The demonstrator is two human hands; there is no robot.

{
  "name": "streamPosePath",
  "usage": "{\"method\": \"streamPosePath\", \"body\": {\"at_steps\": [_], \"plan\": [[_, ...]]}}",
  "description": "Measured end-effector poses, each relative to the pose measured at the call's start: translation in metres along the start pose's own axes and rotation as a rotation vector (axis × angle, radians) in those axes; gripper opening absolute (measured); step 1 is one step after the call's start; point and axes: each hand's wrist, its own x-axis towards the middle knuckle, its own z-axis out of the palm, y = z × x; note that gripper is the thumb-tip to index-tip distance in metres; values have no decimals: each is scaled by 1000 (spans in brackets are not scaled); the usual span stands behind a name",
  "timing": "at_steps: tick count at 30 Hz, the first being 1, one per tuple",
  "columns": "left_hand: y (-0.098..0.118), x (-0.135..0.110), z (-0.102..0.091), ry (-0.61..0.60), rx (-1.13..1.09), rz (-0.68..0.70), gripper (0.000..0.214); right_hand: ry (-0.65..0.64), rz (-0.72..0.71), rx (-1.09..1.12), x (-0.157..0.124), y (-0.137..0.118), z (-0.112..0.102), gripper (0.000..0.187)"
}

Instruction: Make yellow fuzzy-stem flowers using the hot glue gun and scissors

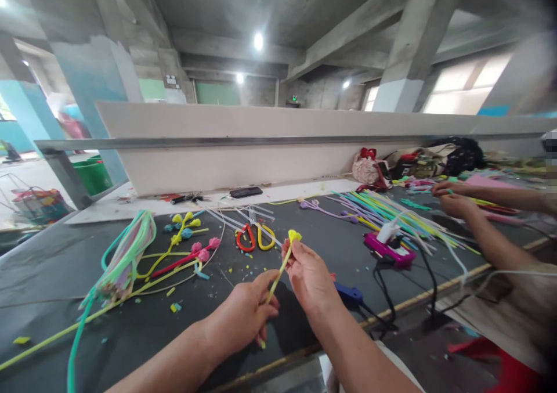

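My left hand is closed around the lower part of a thin yellow stem. At its top is a small yellow flower-like head, pinched between the fingers of my right hand. Scissors with one red and one yellow handle lie just beyond my hands. To the left are a pink-headed stem, a branched yellow stem with blue and yellow knobs, and a bundle of green and pale strips. A blue-handled tool, perhaps a glue gun, is partly hidden by my right forearm.
A magenta power strip with cables stands on the dark table. Behind it lie many coloured strips. A co-worker's hands work at the far right. A black phone-like object lies before the white partition.
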Motion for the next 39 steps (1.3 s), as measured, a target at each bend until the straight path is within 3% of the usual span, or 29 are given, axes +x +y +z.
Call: {"method": "streamPosePath", "body": {"at_steps": [2, 3, 4, 5, 7, 9, 11, 15, 18, 21, 26, 29, 35, 39], "plan": [[8, 0, -10, -192, -6, -71, 67, -23, -58, -17, 1, -8, -3, 28], [14, 1, -20, -261, 16, -72, 60, -47, -86, -36, 0, -11, -4, 26], [22, 2, -31, -251, 42, -59, 43, -80, -107, -62, -2, -13, -4, 25], [30, 4, -42, -150, 46, -25, 27, -121, -121, -95, -5, -15, -4, 23], [46, 9, -62, 35, -21, 121, 26, -210, -132, -164, -12, -18, -3, 20], [58, 12, -72, 98, -158, 226, 27, -298, -132, -224, -20, -21, -1, 17], [62, 12, -71, 4, -220, 303, 47, -401, -164, -310, -25, -25, 1, 14], [52, 9, -60, -92, -146, 451, 46, -579, -214, -455, -27, -28, 0, 14], [40, 6, -58, -87, -136, 530, 44, -623, -128, -476, -27, -26, 1, 15], [35, 1, -62, -94, -88, 536, 42, -661, -6, -453, -26, -20, 3, 18], [35, -6, -67, -66, -110, 430, 26, -695, 129, -456, -23, -10, 6, 28], [35, -6, -66, -11, -140, 421, 19, -642, 80, -520, -21, -6, 5, 25], [35, 0, -57, 144, -190, 398, 20, -604, -194, -663, -24, -6, 5, 25], [35, 3, -53, 168, -178, 408, 20, -530, -258, -712, -28, -7, 10, 23]]}}
